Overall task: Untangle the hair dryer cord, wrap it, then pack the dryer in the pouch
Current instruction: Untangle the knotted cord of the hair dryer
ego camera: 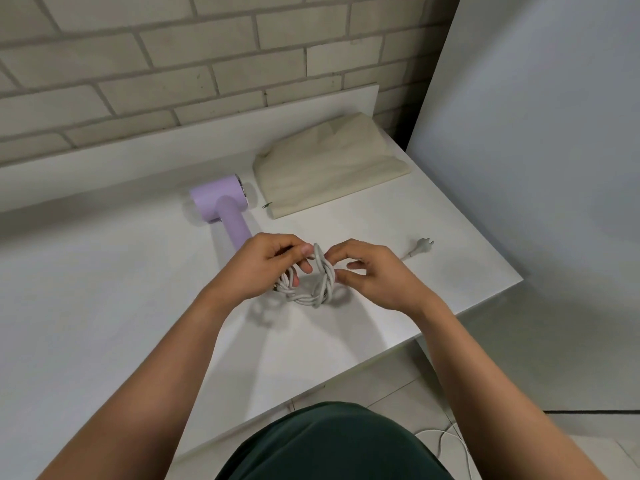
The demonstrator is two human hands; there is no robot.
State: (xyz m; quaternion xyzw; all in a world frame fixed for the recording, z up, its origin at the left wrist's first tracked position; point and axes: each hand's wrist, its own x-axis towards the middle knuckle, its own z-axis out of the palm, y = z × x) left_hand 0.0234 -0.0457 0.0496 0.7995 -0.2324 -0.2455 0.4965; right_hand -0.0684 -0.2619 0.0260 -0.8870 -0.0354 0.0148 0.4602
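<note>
Both my hands work a knotted grey cord (317, 285) just above a white table (104, 289). My left hand (263, 268) has its fingers curled through the left side of the bundle, thumb pressed against the top loop, so it is closed on the cord. My right hand (374, 275) pinches the right side of the same bundle between thumb and forefinger, the other fingers loosely spread and off the cord. Between the two grips the strands twist over one another in a rope-like tangle that sags below my fingers toward the tabletop; whether it touches the surface I cannot tell.

Beyond my left hand lies the lilac hair dryer (221, 202) on its side, its handle running back toward my left knuckles and passing behind them. Beyond and slightly right of my grip, the beige fabric pouch (329, 168) lies flat on the table, just beside the dryer's head, a small zip pull (267, 204) showing at its near left corner. To the right of my right hand, the cord's plug (420, 247) rests on the table, its lead trailing back behind my right fingers.

A pale brick wall (173, 71) stands behind the table.
</note>
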